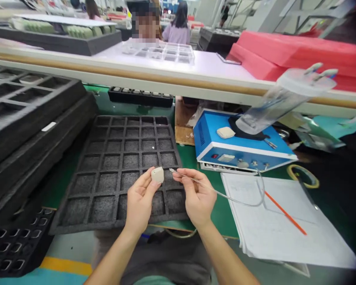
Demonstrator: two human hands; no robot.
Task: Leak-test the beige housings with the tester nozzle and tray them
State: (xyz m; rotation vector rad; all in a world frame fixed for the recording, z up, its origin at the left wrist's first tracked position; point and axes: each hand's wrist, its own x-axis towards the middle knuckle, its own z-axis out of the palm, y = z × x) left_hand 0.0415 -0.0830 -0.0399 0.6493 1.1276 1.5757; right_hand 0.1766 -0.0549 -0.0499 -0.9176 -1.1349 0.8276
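Between the thumb and fingers of my left hand (141,198) is a small beige rounded-square case (158,175), held upright. My right hand (197,196) pinches the tip end of a thin clear tube (225,196), its small nozzle pointing left at the case with a gap between them. From my hand the tube loops right and up to the front of a blue machine box (243,148). Both hands hover over a black foam tray (106,178) divided into square compartments. On top of the blue box lies another beige case (225,132).
A clear plastic cylinder (273,103) leans on the blue box. Papers (284,229) with an orange strip (284,213) and a tape roll (303,176) lie at right. Black foam trays (47,130) are stacked at left. A shelf edge (166,81) crosses behind; people sit beyond it.
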